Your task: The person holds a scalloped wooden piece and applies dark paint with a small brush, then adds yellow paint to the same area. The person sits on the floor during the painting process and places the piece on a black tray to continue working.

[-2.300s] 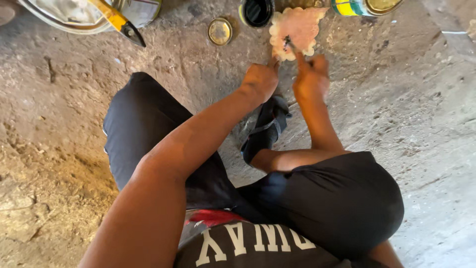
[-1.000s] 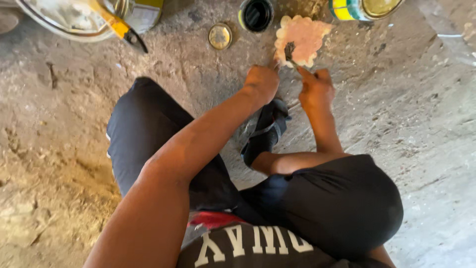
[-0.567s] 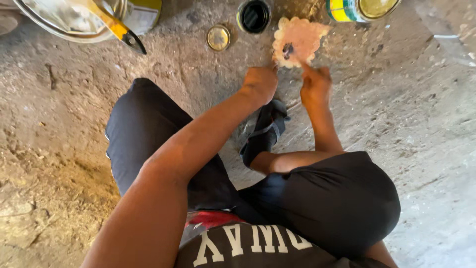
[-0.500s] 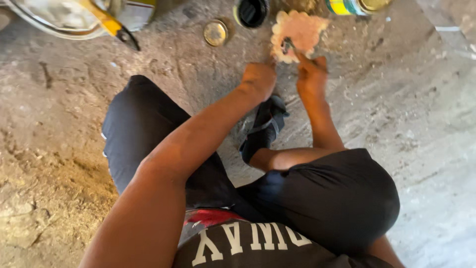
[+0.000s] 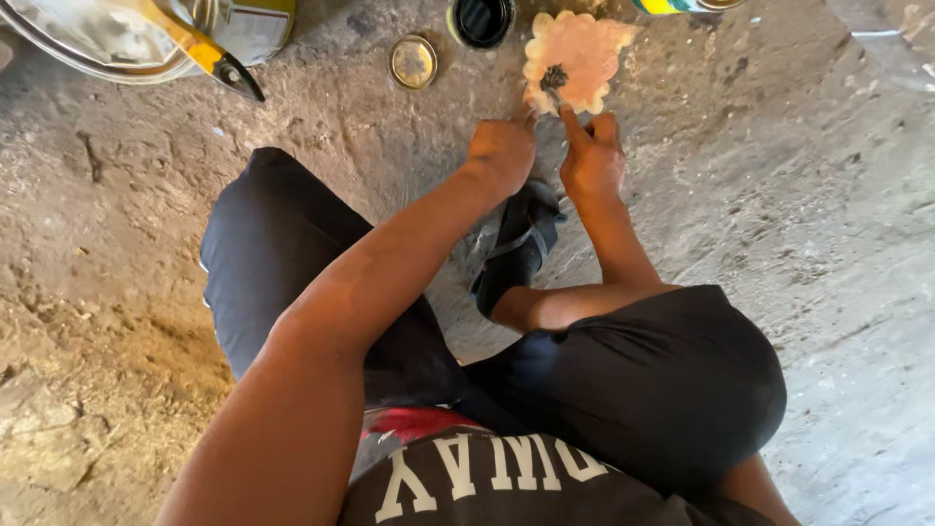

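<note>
Nearest: my black shirt (image 5: 506, 487) with pale lettering, then my two knees in black shorts (image 5: 662, 380), bent as I sit on the bare concrete floor (image 5: 828, 244).

Between the knees: one black sandal (image 5: 516, 248) on my foot, toe pointing toward the far edge of the floor.

Left hand (image 5: 502, 151): forearm stretched forward, fingers curled down against the floor at the near edge of the pink piece. I cannot tell whether they pinch its rim or only press beside it.

Right hand (image 5: 589, 156): just beside the left, closed on a thin brush (image 5: 557, 90), forefinger laid along the handle. The dark bristle tip rests on the pink piece.

Pink scalloped disc (image 5: 577, 56): flat on the floor just beyond both hands, near the far edge, a dark spot where the brush meets it.

Farther left along the far edge: small black-filled tin (image 5: 481, 18), open; a round metal lid (image 5: 413, 60) lying flat; a larger can (image 5: 248, 24); a yellow-handled tool (image 5: 200, 49) across a wide metal basin (image 5: 88, 44) in the far left corner.
</note>
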